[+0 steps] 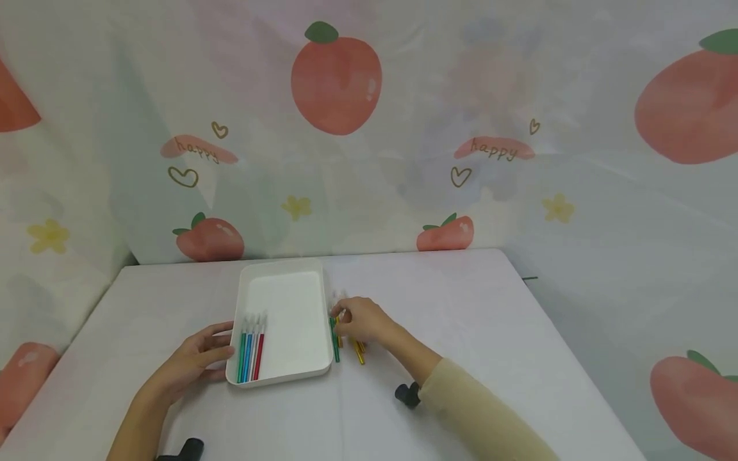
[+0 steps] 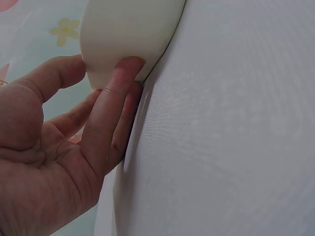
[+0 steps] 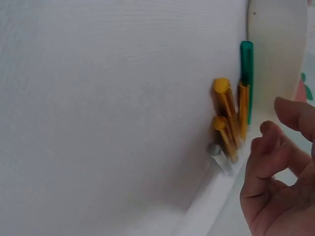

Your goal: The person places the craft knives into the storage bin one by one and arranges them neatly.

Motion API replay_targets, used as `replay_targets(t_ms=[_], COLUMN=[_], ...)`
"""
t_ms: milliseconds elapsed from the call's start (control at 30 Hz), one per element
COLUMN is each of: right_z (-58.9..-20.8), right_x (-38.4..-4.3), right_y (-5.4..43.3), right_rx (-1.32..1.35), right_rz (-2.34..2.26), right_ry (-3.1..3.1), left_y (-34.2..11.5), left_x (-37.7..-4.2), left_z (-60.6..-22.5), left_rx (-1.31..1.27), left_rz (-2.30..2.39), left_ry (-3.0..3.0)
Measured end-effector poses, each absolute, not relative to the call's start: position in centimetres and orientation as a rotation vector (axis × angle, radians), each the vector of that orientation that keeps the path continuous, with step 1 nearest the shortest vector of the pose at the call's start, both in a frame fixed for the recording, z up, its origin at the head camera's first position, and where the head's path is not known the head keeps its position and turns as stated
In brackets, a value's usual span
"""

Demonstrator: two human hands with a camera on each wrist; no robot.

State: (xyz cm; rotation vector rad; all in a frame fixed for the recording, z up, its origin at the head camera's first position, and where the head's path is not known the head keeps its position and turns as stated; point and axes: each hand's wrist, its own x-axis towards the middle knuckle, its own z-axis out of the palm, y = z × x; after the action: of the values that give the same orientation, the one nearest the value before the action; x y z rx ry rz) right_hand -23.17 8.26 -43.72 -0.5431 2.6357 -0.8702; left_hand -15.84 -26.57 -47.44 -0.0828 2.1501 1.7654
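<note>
A white tray (image 1: 288,378) lies on the table with several slim pens (image 1: 251,349) side by side in its near left part, green, blue, silver and red with pale tips. My left hand (image 1: 198,355) is at the tray's left wall. Its fairly straight fingers touch the wall's outside (image 2: 128,29), low near the tabletop. Beyond the tray's right side, my right hand (image 1: 360,318) hovers over loose pens, its fingers bent and nothing seen between them. Green (image 3: 247,64), gold (image 3: 226,101) and silver (image 3: 219,157) pens lie under it, their far ends partly hidden by the hand in the head view.
The white-covered table (image 1: 461,288) backs onto a fruit-printed cloth (image 1: 375,179). Black wrist-camera parts show by the right sleeve (image 1: 408,395) and below the left wrist (image 1: 187,450).
</note>
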Motion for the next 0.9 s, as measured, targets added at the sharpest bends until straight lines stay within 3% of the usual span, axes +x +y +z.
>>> replay_targets(t_ms=[433, 900], right_z=[-44.2, -43.8], right_x=[-23.7, -25.8], right_y=[11.2, 17.0], right_rx=[-0.482, -0.049], right_rz=[-0.444, -0.768], right_ry=[2.898, 2.822], left_y=[-26.4, -26.5], left_x=[-15.7, -15.8], left_z=[-47.5, -47.4], left_rx=[-0.104, -0.084], left_rz=[1.754, 1.749], left_ry=[2.155, 2.165])
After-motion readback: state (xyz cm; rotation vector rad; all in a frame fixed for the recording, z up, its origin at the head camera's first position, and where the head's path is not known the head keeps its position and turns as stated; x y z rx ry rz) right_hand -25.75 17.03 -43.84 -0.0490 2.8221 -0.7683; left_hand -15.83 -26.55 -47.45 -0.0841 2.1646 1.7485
